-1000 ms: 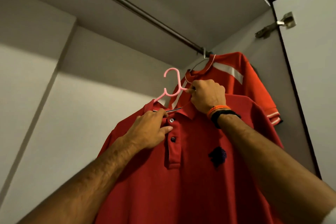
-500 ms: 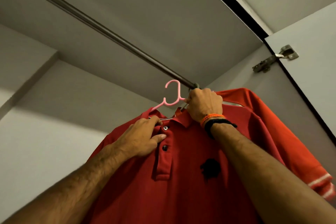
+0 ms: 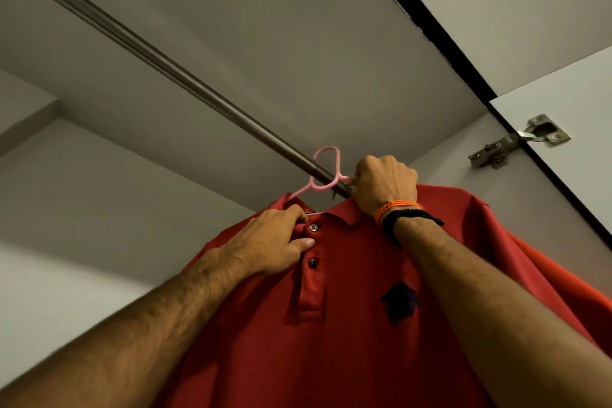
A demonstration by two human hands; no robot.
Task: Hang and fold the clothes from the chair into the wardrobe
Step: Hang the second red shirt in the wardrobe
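Note:
A red polo shirt point(image 3: 347, 334) with dark buttons and a dark chest emblem hangs on a pink hanger point(image 3: 326, 172). The hanger's hook overlaps the metal wardrobe rail point(image 3: 165, 66), right at the rail's far end. My right hand point(image 3: 385, 184) grips the hanger by its neck beside the collar. My left hand point(image 3: 276, 242) pinches the shirt's collar and placket near the top button. Behind the polo, a second red garment point(image 3: 516, 235) hangs further right, mostly hidden.
The wardrobe's top panel point(image 3: 298, 26) lies close above the rail. An open door point(image 3: 579, 129) with a metal hinge point(image 3: 516, 141) stands at the right. The pale back wall point(image 3: 99, 209) is to the left.
Both hands have lifted the polo on its hanger up to the rail. The hook, below the rail a second ago, now overlaps it. The view has tilted upward.

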